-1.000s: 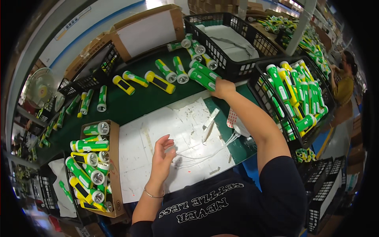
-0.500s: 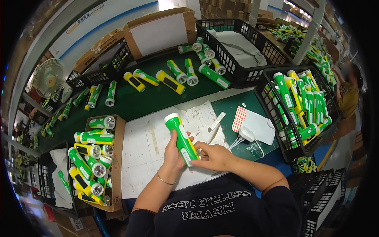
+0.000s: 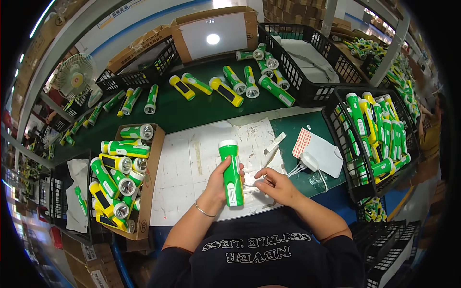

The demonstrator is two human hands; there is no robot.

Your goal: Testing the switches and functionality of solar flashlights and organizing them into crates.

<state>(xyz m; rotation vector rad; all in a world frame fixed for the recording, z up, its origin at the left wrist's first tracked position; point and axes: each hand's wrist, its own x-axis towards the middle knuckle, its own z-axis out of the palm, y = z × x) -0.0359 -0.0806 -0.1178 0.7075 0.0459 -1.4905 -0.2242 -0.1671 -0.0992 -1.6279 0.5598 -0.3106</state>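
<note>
My left hand (image 3: pixel 222 180) is closed round a green, white-headed flashlight (image 3: pixel 233 188) with a thin yellow edge. Its head points away from me, and its tail lies toward my shirt. To its right, my right hand (image 3: pixel 278 186) has curled fingers with thumb and index drawn close. A thin pale cord (image 3: pixel 248 186) runs between those fingertips and the flashlight; whatever the fingers pinch is too small to make out. At the back, a round bright spot (image 3: pixel 213 39) shows on the white sheet of an upright cardboard box (image 3: pixel 180 41).
At left, a cardboard box (image 3: pixel 154 185) holds several flashlights; a black crate (image 3: pixel 331 120) at right holds more. Other flashlights (image 3: pixel 225 91) lie across the green table. Beside my right hand are a white charger (image 3: pixel 309 161) and papers. A fan (image 3: pixel 76 77) stands far left.
The flashlight has turned from leaning left to pointing straight away. My right hand has come off its tail, to the right. A bright spot has appeared on the white sheet.
</note>
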